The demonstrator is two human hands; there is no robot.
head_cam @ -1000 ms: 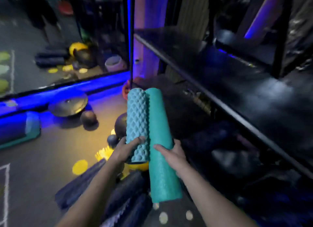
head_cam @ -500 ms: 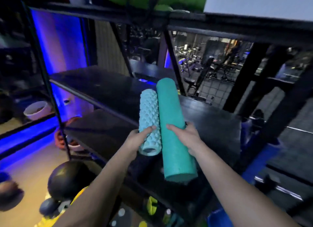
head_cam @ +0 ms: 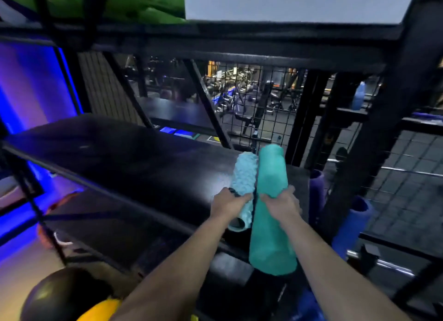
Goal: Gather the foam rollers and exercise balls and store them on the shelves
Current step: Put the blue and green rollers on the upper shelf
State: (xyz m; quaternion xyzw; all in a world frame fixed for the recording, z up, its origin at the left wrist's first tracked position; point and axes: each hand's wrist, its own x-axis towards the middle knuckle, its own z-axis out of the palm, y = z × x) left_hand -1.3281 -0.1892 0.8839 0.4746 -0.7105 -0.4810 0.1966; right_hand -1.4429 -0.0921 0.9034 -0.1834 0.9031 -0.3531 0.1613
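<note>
Shelf unit (head_cam: 374, 138), black metal. Middle board (head_cam: 134, 157) ran from 9 o'clock to 3 o'clock; knobbly roller (head_cam: 244, 176) and smooth roller (head_cam: 272, 176) sat over its 3 o'clock end, contact unclear. Lower board (head_cam: 107, 229) lay beneath. Floor (head_cam: 16, 284), 7 o'clock: 1 black ball (head_cam: 60, 294).

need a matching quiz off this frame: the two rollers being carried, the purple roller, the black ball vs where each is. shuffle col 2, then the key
Column 1
1. bumpy light-blue foam roller
2. smooth teal foam roller
3. purple foam roller
4. black exercise ball

Column 2
A. stands upright just past the right end of the shelf
B. in the grip of the right hand
C. low at bottom left, below the shelf
D. in the grip of the left hand

Pairs: 1-D, 2-B, 3-A, 4-C
</note>
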